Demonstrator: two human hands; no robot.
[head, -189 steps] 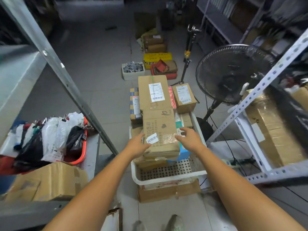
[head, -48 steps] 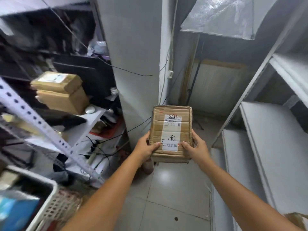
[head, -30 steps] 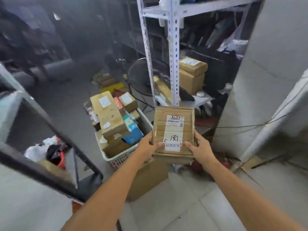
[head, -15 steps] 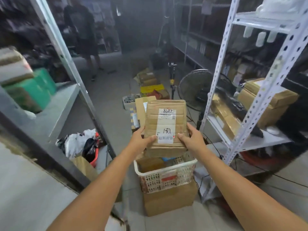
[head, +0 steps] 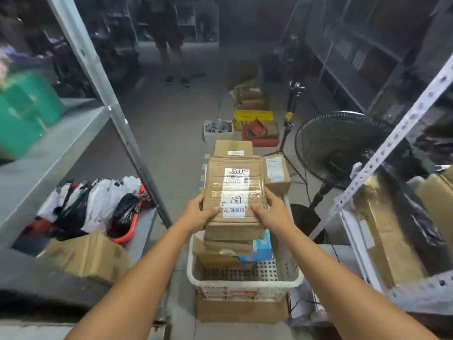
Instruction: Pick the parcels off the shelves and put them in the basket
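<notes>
My left forearm (head: 137,278) and right forearm (head: 331,273) are bare from the bottom edge of view up to the wrists, lean and smooth. My left hand (head: 198,214) and right hand (head: 272,212) are bare too. The fingers (head: 212,212) are slim. Any finer marks are too small to tell.
</notes>
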